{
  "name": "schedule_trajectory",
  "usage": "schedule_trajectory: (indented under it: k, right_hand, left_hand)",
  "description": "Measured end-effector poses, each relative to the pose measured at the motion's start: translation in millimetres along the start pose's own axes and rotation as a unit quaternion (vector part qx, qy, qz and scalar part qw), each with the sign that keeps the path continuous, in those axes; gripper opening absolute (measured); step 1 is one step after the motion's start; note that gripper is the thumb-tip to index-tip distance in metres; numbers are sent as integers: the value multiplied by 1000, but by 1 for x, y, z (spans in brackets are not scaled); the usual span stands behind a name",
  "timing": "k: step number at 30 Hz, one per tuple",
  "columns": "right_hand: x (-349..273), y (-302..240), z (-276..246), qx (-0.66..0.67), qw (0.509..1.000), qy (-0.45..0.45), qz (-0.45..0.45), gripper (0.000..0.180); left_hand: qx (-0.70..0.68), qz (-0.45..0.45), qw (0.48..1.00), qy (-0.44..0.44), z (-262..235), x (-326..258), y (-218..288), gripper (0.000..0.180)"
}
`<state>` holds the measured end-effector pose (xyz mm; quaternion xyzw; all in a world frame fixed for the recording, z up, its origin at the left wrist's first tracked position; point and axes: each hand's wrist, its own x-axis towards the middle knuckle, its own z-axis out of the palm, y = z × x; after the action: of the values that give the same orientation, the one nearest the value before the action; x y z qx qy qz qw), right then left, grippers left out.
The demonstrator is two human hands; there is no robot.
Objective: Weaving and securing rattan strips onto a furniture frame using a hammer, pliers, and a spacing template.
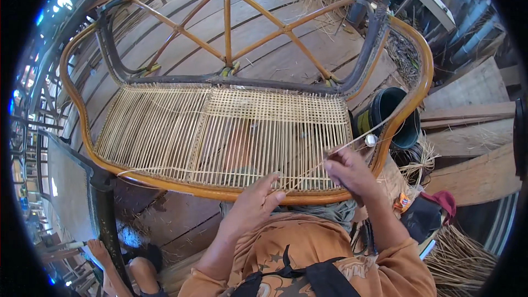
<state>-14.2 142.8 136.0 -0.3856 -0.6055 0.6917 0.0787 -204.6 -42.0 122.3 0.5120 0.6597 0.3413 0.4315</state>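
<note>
A rattan bench frame lies before me, its seat strung with pale cane strands. At the seat's back right, crosswise strands form a close weave; the left section has mostly lengthwise strands. My right hand is closed in a pinch over the front right of the seat. From it a long cane strip runs up to the right, past the curved arm. My left hand is at the front rail, fingers curled around the strip's lower part, which slants between both hands.
A dark bucket stands beside the bench's right arm. Wooden boards, a dark red cap and a bundle of cane lie to the right. Another person's hand and leg show at lower left, near a dark-framed panel.
</note>
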Motion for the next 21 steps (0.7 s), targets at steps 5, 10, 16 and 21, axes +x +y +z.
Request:
schedule_trajectory:
  k: [5, 10, 16, 21]
  right_hand:
    - [-13, -5, 48, 16, 998, -64, 17, 20]
    - [-23, 6, 62, 80, 981, -170, 43, 24]
    - [-30, -4, 33, 56, 972, -192, 122, 20]
    - [-6, -16, -31, 61, 995, 55, 58, 17]
  left_hand:
    - [-82, -58, 988, 119, 23, 1, 37, 33]
    - [-226, -98, 957, 152, 61, -22, 3, 19]
    - [-335, -175, 922, 89, 64, -56, 11, 14]
    - [-325, -231, 910, 114, 57, -93, -7, 15]
